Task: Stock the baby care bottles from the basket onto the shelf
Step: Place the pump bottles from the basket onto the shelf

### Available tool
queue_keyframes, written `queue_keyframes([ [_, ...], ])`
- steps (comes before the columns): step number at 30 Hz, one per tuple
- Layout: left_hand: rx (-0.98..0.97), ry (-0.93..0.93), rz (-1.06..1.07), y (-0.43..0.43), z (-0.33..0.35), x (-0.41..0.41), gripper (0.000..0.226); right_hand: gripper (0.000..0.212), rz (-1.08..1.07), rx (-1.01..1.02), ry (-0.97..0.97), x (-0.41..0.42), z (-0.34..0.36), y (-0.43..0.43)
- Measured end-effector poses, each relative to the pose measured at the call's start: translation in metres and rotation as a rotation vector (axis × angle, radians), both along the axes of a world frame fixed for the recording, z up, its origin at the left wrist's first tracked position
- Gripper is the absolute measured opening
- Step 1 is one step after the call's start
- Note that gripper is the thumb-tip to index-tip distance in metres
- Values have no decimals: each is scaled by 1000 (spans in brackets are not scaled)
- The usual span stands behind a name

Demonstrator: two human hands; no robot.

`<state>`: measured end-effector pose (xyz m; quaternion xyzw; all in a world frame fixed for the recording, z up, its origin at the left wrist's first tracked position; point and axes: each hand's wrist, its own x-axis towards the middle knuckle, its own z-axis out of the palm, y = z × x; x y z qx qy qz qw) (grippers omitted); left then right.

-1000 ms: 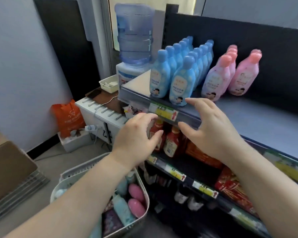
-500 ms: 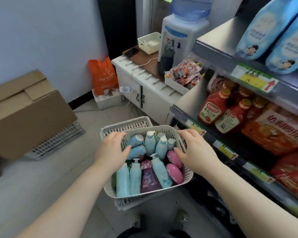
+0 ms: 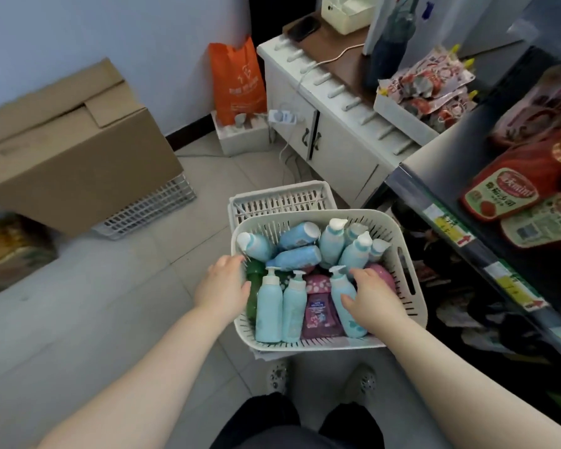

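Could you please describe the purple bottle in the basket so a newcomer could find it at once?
Start at the white basket on the floor. At its near end, between two pale blue pump bottles, lies the purple bottle, the only purple one there.

I count three pale turquoise plastic pump bottles (image 3: 268,306), one flat purple plastic bottle (image 3: 318,311), one green plastic bottle (image 3: 254,288) and two white slotted plastic baskets (image 3: 415,306) before me.

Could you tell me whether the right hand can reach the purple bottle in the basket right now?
Probably yes: the purple bottle lies face up with nothing over it, and the right hand is just beside it, with only a pale blue pump bottle between them.
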<state>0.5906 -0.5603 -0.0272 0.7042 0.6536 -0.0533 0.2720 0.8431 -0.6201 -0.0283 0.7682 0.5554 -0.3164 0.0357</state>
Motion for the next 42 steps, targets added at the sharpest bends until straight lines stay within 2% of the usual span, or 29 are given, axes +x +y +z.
queue_keyframes([
  [6, 58, 123, -172, 30, -25, 10, 52, 61, -95, -90, 28, -6, -37, 10],
  [10, 108, 276, -345, 54, -38, 23, 52, 51, -154, -116, 0, -6, -54, 17],
  [13, 76, 425, -409, 70, -42, 31, 55, 44, -209, -137, -25, -3, -68, 21],
  [18, 92, 610, -546, 82, -48, 39, 50, 40, -238, -145, -19, -1, -91, 23],
  [20, 112, 644, -588, 87, -49, 41, 47, 41, -214, -138, -42, 0, -100, 24],
  [22, 119, 651, -620, 91, -49, 40, 45, 52, -161, -155, -88, -1, -108, 26],
  [24, 116, 623, -627, 94, -49, 39, 45, 61, -142, -179, -123, -3, -113, 27],
  [27, 113, 504, -589, 93, -46, 38, 41, 52, -130, -173, -151, -8, -116, 28],
  [32, 79, 241, -361, 95, -30, 40, 39, 46, -138, -116, -66, -2, -108, 23],
  [36, 62, 129, -245, 98, -7, 40, 38, 56, -226, -43, 85, 6, -81, 18],
  [40, 94, 24, -173, 97, 25, 42, 29, 73, -324, 28, 359, 17, -41, 20],
  [42, 104, -23, -172, 95, 44, 46, 24, 70, -373, 85, 501, 22, -16, 20],
])
